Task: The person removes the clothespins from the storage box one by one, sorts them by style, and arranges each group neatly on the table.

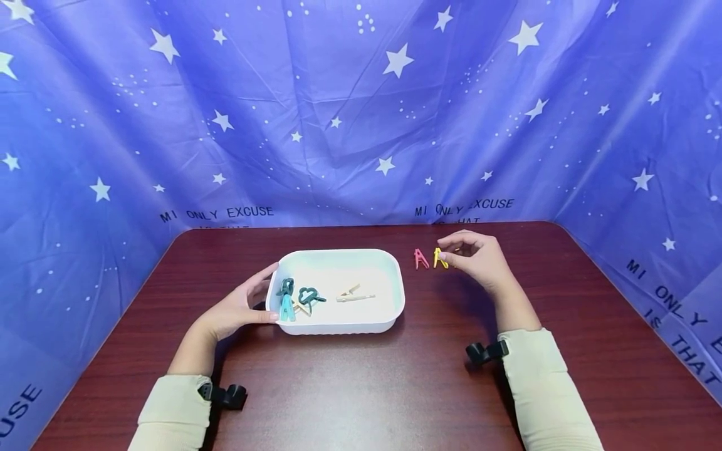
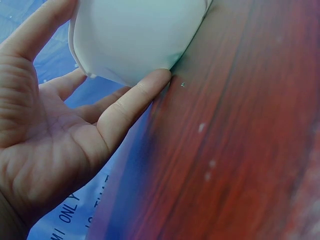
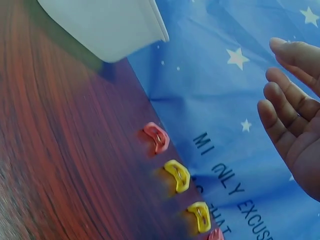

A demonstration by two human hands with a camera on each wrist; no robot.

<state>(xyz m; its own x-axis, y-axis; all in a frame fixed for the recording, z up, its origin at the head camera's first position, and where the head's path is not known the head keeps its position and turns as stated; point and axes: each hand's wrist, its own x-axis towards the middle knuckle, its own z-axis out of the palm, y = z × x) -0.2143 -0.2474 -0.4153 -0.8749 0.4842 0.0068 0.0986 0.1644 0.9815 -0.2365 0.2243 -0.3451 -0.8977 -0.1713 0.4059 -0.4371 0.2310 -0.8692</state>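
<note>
A white plastic tub (image 1: 338, 328) stands on the table, and my left hand (image 1: 239, 310) holds its left end with the thumb on the near side and the fingers round the far side. In the left wrist view the thumb (image 2: 142, 90) touches the tub's lower edge. Above the table, my right hand (image 1: 476, 257) has loosely bent fingers and nothing in them. Near its fingertips, a pink clothespin (image 1: 420, 259) and a yellow clothespin (image 1: 439, 258) stand to the right of the tub. The right wrist view shows a second yellow clothespin (image 3: 201, 217) and part of another pink one (image 3: 216, 235).
Inside the tub lie dark green clips (image 1: 308, 295), a light blue clothespin (image 1: 287, 309) and cream clothespins (image 1: 355, 297). A blue curtain (image 1: 338, 156) with stars hangs behind the brown table (image 1: 350, 388). Black cameras are strapped to both sleeves.
</note>
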